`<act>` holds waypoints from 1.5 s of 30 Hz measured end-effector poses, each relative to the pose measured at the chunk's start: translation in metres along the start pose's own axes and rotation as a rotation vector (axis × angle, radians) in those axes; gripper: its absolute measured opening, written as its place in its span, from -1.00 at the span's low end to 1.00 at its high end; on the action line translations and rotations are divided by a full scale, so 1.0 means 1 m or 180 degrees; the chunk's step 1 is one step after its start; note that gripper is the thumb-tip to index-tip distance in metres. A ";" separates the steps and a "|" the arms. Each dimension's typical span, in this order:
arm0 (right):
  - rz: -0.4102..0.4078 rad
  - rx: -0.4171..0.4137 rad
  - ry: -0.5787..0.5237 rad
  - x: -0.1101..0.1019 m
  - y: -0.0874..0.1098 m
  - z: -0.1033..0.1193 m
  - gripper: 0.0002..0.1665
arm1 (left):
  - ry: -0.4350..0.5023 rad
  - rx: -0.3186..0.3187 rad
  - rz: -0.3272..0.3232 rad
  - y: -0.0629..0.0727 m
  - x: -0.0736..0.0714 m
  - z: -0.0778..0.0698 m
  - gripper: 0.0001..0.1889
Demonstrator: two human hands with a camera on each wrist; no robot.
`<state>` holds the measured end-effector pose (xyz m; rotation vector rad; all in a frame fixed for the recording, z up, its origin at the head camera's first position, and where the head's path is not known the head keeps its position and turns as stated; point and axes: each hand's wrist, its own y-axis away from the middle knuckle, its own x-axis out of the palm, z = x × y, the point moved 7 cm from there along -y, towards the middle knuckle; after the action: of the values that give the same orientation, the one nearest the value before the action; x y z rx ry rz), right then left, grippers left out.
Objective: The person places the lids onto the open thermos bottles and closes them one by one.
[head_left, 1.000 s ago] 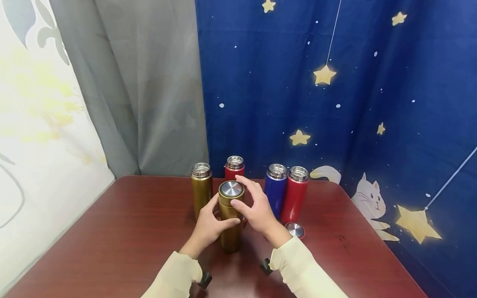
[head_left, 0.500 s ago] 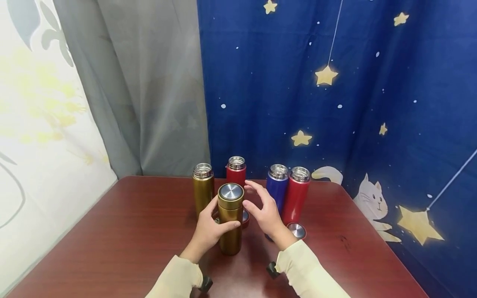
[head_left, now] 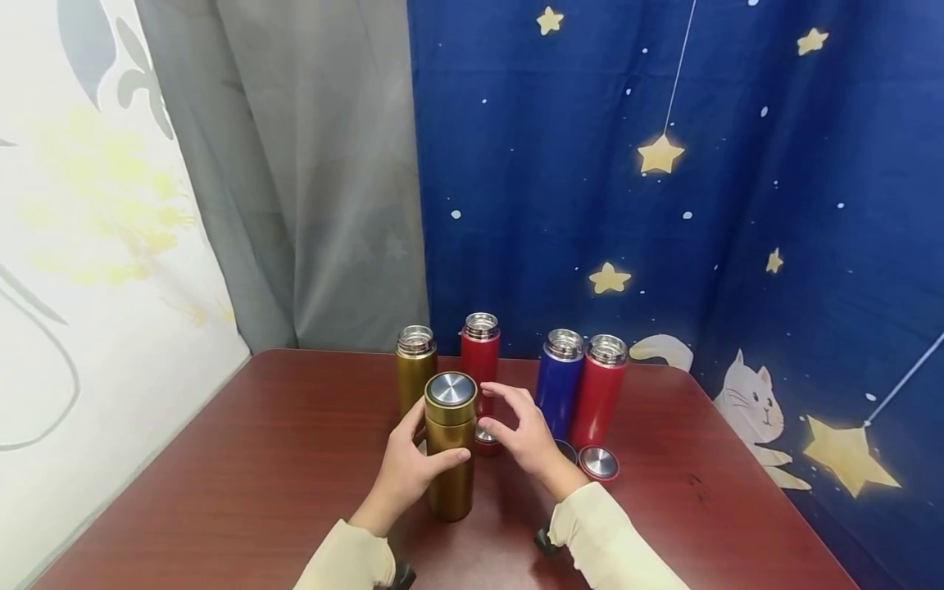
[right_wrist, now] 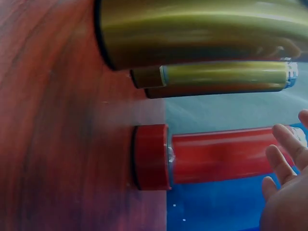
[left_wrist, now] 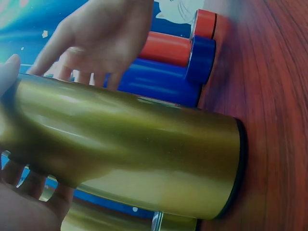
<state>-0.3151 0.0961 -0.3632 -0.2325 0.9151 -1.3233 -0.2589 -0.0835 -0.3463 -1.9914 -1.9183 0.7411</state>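
Observation:
My left hand (head_left: 413,467) grips a gold thermos bottle (head_left: 451,496) from its left side, thumb across the front and fingers behind. The bottle stands upright with its steel-topped lid (head_left: 451,390) on, its base close over the table. To its right, my right hand (head_left: 529,434) is held apart from it, fingers spread and loosely bent, holding nothing. In the right wrist view those fingers (right_wrist: 279,163) overlap a lidless red bottle (right_wrist: 221,156) farther back. Behind the held bottle stands a second gold bottle (head_left: 416,369), lidless, with a gold lid (right_wrist: 147,77) at its foot.
A lidless blue bottle (head_left: 560,385) and another lidless red bottle (head_left: 601,393) stand side by side at the right. In front of them lie a blue lid (left_wrist: 201,60) and a red lid (head_left: 599,464). One more red lid (right_wrist: 151,156) lies before the middle red bottle. Curtains hang behind the table (head_left: 258,459).
My right hand has left the lid of the held bottle and moved right, its fingers opening. My left hand has brought the bottle slightly left and nearer to me.

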 end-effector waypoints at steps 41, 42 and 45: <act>0.1204 0.0238 0.1304 0.092 0.006 -0.024 -0.10 | -0.0091 0.0666 -0.1253 0.008 -0.095 0.019 -0.25; 0.1241 0.0219 0.1339 0.094 0.007 -0.024 -0.08 | -0.0104 0.0662 -0.1279 0.008 -0.098 0.020 -0.26; 0.1338 0.0179 0.1437 0.099 0.008 -0.026 -0.01 | -0.0176 0.0676 -0.1357 0.008 -0.105 0.020 -0.26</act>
<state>-0.3303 0.0187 -0.4284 0.3041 1.2242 -1.0185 -0.2613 -0.1907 -0.3493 -1.3862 -2.0952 0.8426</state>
